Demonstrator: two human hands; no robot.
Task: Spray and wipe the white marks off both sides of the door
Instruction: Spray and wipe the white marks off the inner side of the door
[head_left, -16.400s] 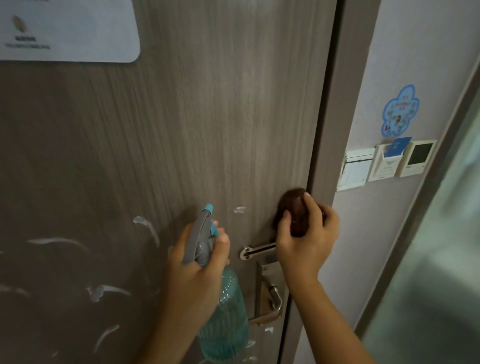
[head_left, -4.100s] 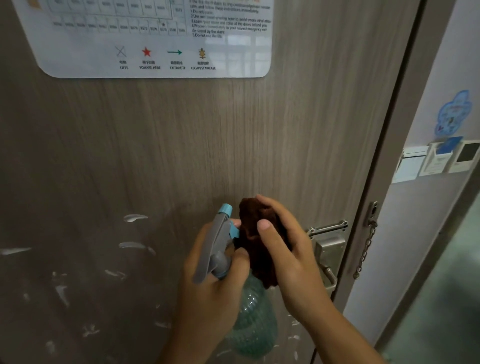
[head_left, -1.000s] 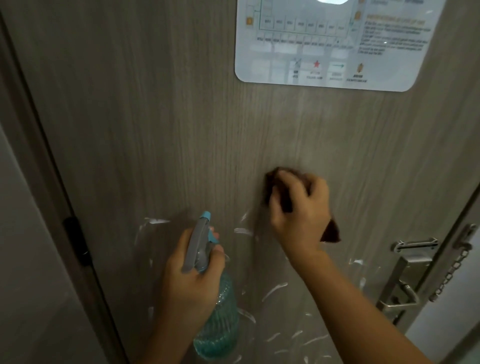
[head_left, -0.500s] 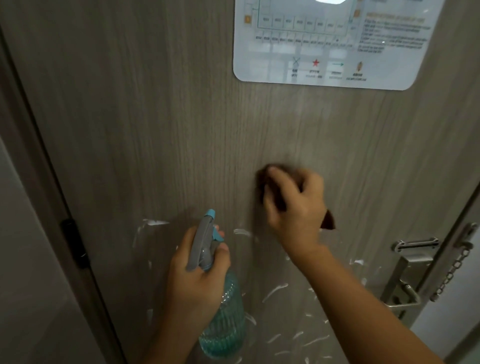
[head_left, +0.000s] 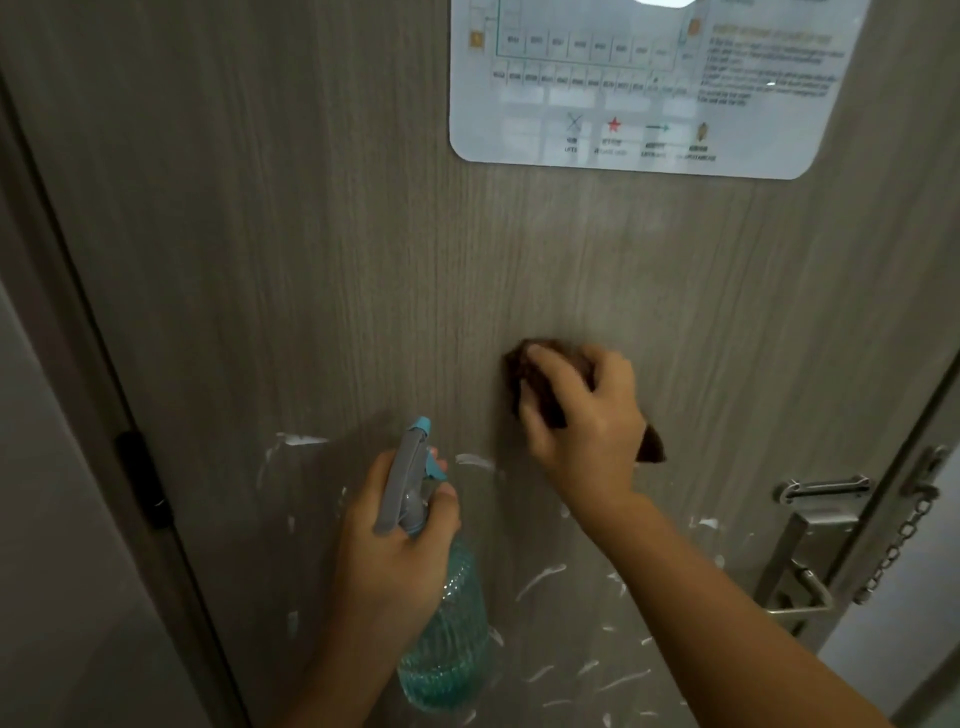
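Grey wood-grain door (head_left: 322, 249) has white marks (head_left: 540, 579) smeared across its lower half. Right hand (head_left: 582, 410) presses a brown cloth (head_left: 540, 400) on it, left hand (head_left: 395, 551) grips the spray bottle (head_left: 441, 634). Evacuation sign (head_left: 649, 83) above, lever handle (head_left: 795, 571) right.

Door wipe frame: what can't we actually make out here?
Head view only:
- Cloth: mostly hidden under the right hand; the door patch beneath it is unseen.
- Sign: top cut by the frame edge, small print too blurred to read.
- Marks: some hidden behind the bottle, left hand and right forearm; lower ones cut by the bottom edge.
- Door's other side: not in view.
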